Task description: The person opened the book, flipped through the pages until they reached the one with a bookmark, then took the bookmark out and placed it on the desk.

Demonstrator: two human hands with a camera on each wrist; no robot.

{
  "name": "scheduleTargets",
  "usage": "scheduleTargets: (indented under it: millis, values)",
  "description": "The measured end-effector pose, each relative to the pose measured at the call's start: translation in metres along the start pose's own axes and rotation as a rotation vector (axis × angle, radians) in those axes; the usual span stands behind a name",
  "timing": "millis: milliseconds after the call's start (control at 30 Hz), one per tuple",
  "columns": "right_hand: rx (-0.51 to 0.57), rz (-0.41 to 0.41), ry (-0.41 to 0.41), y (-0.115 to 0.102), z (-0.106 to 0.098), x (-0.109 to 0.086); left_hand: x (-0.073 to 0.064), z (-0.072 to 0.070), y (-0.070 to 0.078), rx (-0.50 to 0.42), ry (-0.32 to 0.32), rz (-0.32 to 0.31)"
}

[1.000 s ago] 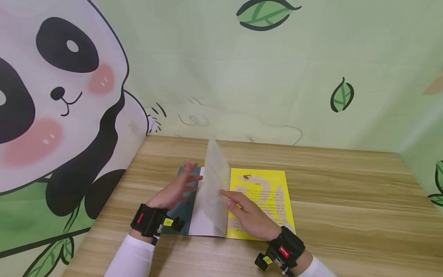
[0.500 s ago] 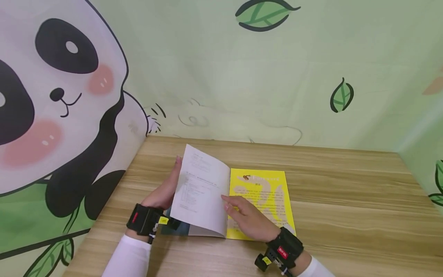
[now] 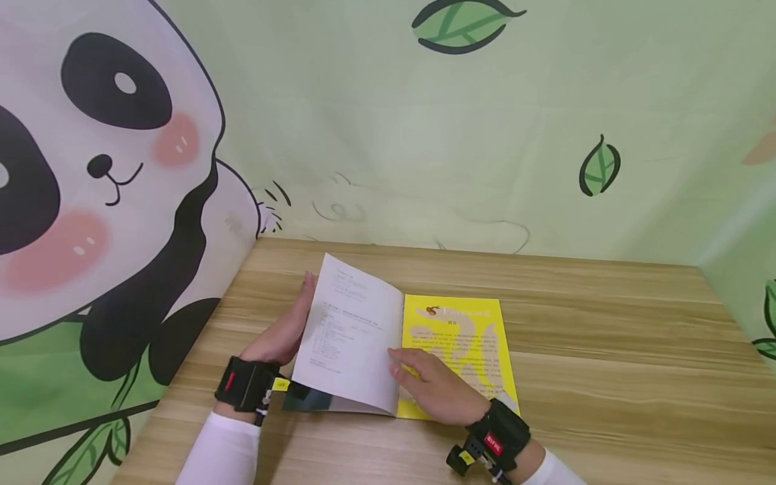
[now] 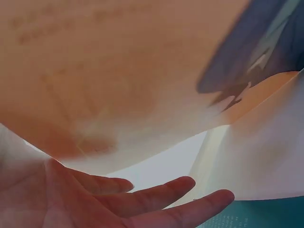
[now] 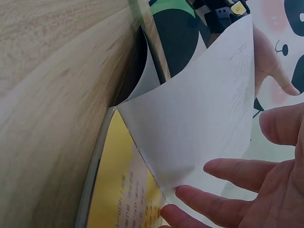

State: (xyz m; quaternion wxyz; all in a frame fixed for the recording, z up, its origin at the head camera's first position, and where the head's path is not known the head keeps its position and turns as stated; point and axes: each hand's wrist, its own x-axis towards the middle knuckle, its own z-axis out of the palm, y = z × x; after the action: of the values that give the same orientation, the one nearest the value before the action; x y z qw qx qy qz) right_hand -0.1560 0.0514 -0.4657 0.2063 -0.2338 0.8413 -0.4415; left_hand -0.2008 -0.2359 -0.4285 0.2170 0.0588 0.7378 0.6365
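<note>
An open book lies on the table, its yellow right-hand page [image 3: 461,347] flat and printed with text. A white printed page [image 3: 351,323] stands lifted and slants to the left of the spine. Behind this page is my left hand [image 3: 285,333], partly hidden; in the left wrist view its fingers [image 4: 171,197] stretch out straight beneath the sheet. My right hand [image 3: 442,387] lies over the yellow page with fingertips right at the spine. Its fingers [image 5: 242,173] are extended and spread in the right wrist view. Part of the dark teal cover [image 3: 303,400] shows below the lifted page.
The wooden table [image 3: 606,350] reaches back to a pale green wall covering [image 3: 376,135] printed with leaves. A large printed panda [image 3: 133,168] fills the left side. Each wrist wears a black strap [image 3: 245,384] with a small camera.
The white page has swung from upright over to the left, now showing its printed side. My left hand has moved left and behind it. The right hand has barely shifted.
</note>
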Motion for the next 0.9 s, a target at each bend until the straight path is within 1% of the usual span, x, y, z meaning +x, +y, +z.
scheduleTargets:
  millis: [133, 200, 267, 367, 433, 600, 800, 900]
  values:
    - [-0.020, -0.008, -0.011, 0.000, 0.000, 0.001, -0.003, -0.002, 0.003, 0.011, -0.006, 0.006]
    - [-0.028, -0.004, -0.016, 0.000, 0.001, 0.000, -0.004, -0.003, 0.004, 0.038, 0.010, 0.000]
    - [-0.031, 0.003, -0.021, 0.000, 0.001, 0.000, -0.006, -0.005, 0.005, 0.083, 0.047, -0.005]
    - [-0.037, 0.017, -0.025, 0.000, 0.003, 0.000, -0.008, -0.007, 0.007, 0.173, 0.115, -0.007]
    - [-0.042, 0.023, -0.027, 0.000, 0.003, -0.001, -0.010, -0.008, 0.009, 0.239, 0.154, 0.003]
    - [-0.063, 0.007, -0.037, 0.000, 0.003, -0.001, -0.016, -0.011, 0.016, 0.372, 0.188, 0.027]
    - [-0.078, -0.025, -0.043, -0.002, 0.002, -0.003, -0.027, -0.017, 0.023, 0.432, 0.218, 0.027]
    - [-0.086, -0.034, -0.041, -0.001, 0.003, -0.004, -0.032, -0.020, 0.027, 0.480, 0.239, 0.030]
